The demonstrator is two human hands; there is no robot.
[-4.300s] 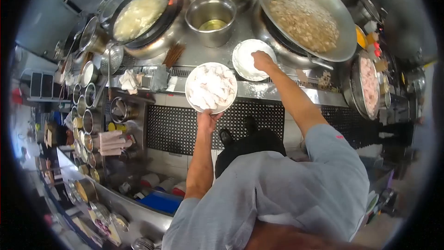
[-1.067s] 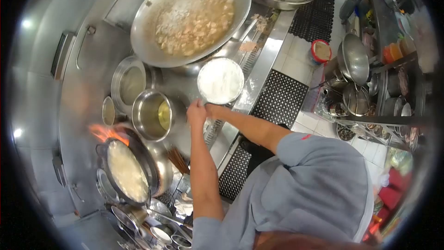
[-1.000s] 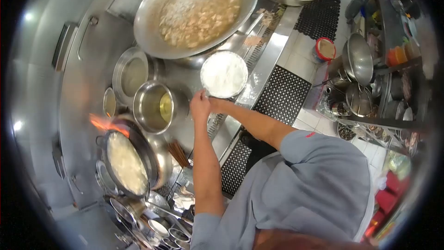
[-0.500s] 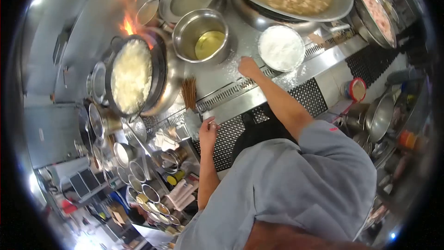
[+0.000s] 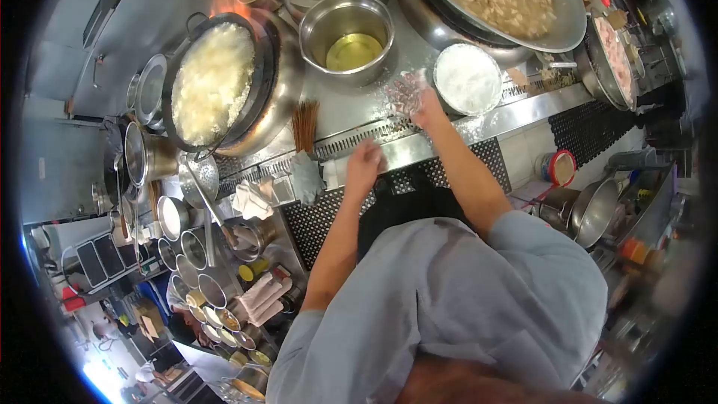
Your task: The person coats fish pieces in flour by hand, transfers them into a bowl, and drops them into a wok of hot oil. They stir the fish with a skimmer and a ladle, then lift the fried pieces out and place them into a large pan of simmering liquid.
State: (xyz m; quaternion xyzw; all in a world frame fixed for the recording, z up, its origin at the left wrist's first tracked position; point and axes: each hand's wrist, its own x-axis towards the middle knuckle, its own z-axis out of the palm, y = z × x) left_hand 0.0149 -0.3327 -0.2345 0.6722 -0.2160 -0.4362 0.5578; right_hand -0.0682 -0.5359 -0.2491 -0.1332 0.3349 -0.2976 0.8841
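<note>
My right hand (image 5: 429, 110) is over the steel counter, just left of a bowl of white powder (image 5: 468, 79). At its fingertips is a reddish patch speckled with white (image 5: 405, 94); motion blur hides whether this is powdered fingers or something they hold. Near the counter's front edge hovers my left hand (image 5: 366, 164), its fingers smeared by motion. No object shows clearly in it. A steel pot (image 5: 346, 34) with yellow liquid stands beyond my hands, and a bamboo brush (image 5: 305, 126) with a grey-wrapped handle lies to their left.
A black wok (image 5: 182, 120) holds bubbling pale food on the left, with flame behind it. A large pan (image 5: 575, 16) of brownish pieces in liquid stands at the back right. On the far right is a bowl of pink meat (image 5: 615, 52). Pots and containers crowd the lower left.
The view has shifted. My left hand has risen toward the counter edge and nearer my right hand. My right hand was a closed fist; now a speckled reddish patch shows at its fingertips.
</note>
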